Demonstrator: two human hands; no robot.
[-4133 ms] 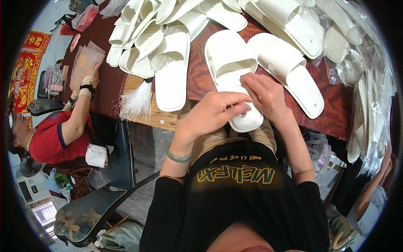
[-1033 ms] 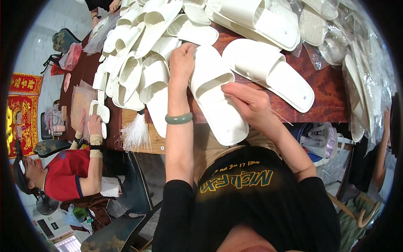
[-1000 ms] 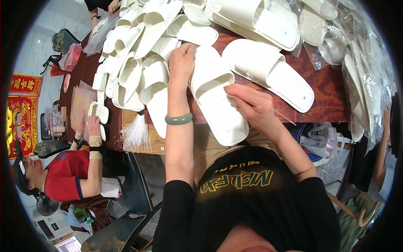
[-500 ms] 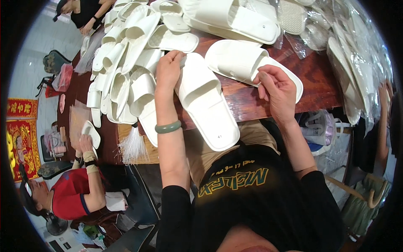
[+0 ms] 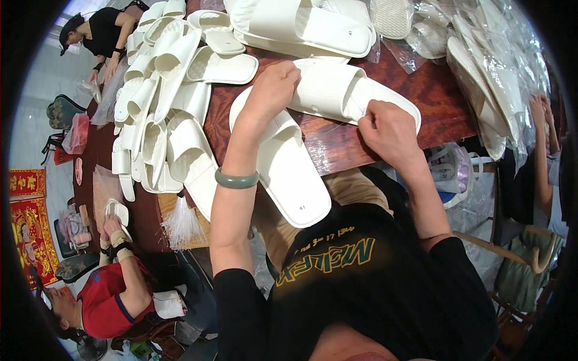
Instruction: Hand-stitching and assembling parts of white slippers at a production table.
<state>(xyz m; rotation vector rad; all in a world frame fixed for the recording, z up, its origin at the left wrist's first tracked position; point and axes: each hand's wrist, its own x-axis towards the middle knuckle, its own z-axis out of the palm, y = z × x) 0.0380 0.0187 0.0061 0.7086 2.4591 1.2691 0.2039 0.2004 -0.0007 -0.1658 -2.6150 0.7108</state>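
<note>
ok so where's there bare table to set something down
Widest: bare glossy red-brown wooden tabletop between the farther white slide slipper and the white slippers in clear plastic at right. A smaller wedge shows between that slipper and the nearer white slide slipper. Crowded: the heaped white slippers at upper left, and the wrapped ones.

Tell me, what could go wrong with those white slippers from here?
The near slipper juts past the table edge, so a bump might drop it. The heaped slippers overlap, so a nudge could perhaps start a slide. The white strands hanging at the edge might snag.
</note>
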